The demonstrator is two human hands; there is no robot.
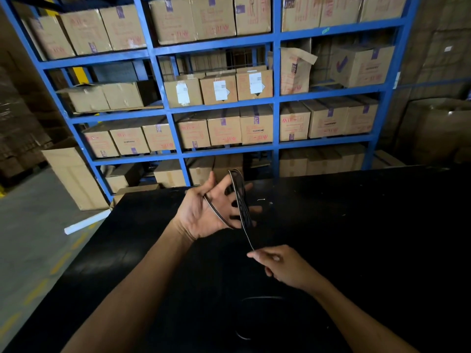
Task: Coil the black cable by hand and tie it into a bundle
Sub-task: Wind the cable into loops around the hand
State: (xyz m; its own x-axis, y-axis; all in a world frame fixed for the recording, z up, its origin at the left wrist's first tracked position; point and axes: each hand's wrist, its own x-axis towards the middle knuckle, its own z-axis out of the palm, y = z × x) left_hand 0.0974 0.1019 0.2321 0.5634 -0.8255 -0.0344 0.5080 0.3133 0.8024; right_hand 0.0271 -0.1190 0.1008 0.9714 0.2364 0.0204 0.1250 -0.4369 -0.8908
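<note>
The black cable [240, 197] is wound in several loops around the spread fingers of my left hand [204, 212], which is held palm up above the black table [356, 225]. One loop crosses the palm. A taut strand runs down from the coil to my right hand [283, 266], which pinches it between thumb and fingers lower right of the coil. More slack cable lies faintly visible on the table between my forearms, hard to see against the dark top.
A blue steel rack [276, 98] full of cardboard boxes stands right behind the table. A large carton [74, 177] and a white tube [88, 221] lie on the grey floor at the left. A small white scrap [261, 199] lies on the table.
</note>
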